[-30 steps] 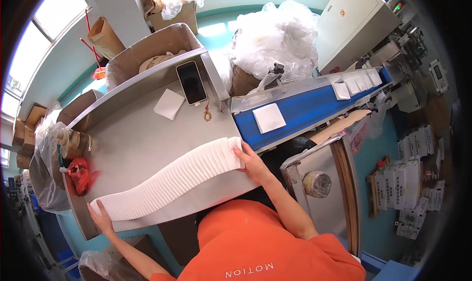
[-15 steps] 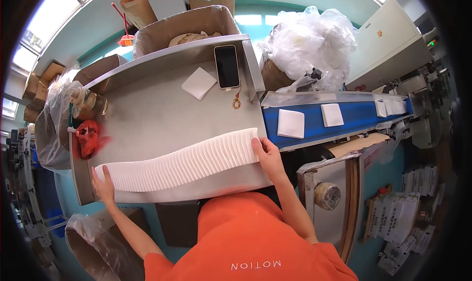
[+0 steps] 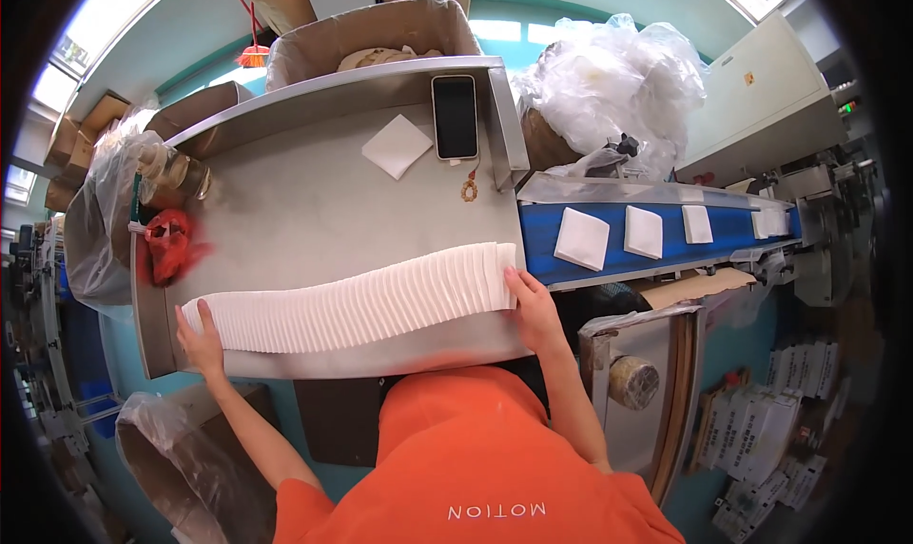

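Observation:
A long, slightly curved row of folded white paper napkins (image 3: pixel 352 308) lies across the front of a metal work tray (image 3: pixel 314 230). My left hand (image 3: pixel 202 344) grips the row's left end, thumb on the near side and fingers around the end. At the opposite end, my right hand (image 3: pixel 534 306) holds the last napkins between thumb and fingers; these stand slightly apart from the tightly packed rest. A single napkin (image 3: pixel 397 146) lies flat farther back, beside a phone (image 3: pixel 455 116) with a beaded charm.
To the right, a blue conveyor belt (image 3: pixel 609 270) carries several folded napkins (image 3: pixel 582 239). A red plastic bag (image 3: pixel 169 247) and rolls of tape (image 3: pixel 176 178) sit at the tray's left wall. Behind it stand a lined cardboard box (image 3: pixel 371 40) and a heap of clear plastic (image 3: pixel 618 87).
My right hand has shifted slightly outward, and loosely spaced napkins now show at the row's right end. Napkins on the belt have moved toward the tray. The whole view has shifted a little.

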Demonstrator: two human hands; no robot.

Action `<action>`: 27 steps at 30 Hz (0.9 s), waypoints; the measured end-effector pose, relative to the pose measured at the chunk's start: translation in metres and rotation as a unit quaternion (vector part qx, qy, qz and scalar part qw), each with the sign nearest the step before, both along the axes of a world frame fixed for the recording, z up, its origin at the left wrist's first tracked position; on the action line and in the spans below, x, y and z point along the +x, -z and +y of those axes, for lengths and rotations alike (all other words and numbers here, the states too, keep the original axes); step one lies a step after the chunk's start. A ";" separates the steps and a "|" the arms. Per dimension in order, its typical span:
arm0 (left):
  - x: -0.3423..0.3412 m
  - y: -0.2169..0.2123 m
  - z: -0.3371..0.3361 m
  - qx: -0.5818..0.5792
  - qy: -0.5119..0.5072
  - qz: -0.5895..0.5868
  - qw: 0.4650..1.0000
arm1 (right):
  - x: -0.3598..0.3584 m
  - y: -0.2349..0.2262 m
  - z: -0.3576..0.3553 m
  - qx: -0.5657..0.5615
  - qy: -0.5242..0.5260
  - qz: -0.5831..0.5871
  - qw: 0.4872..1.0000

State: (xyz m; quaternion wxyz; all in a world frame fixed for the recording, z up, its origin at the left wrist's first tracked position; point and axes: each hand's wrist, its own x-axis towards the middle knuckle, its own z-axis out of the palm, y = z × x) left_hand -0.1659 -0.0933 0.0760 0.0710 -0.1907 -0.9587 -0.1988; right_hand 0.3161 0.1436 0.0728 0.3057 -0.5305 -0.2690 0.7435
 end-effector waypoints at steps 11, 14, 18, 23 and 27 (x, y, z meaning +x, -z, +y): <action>0.002 0.007 0.003 -0.018 -0.016 0.007 1.000 | -0.006 -0.013 -0.004 0.171 -0.106 -0.133 0.971; 0.004 0.006 0.006 -0.025 -0.019 0.012 0.999 | 0.017 0.002 -0.003 0.035 -0.083 -0.044 0.995; 0.006 0.009 0.009 -0.019 -0.025 0.010 0.999 | 0.026 0.002 0.001 0.043 -0.154 -0.060 0.985; 0.008 0.004 0.009 -0.012 -0.031 -0.007 0.999 | 0.007 0.006 0.002 0.117 -0.028 -0.040 0.992; 0.007 0.008 0.008 -0.010 -0.015 0.013 1.000 | 0.035 0.012 0.003 0.050 -0.140 -0.080 0.986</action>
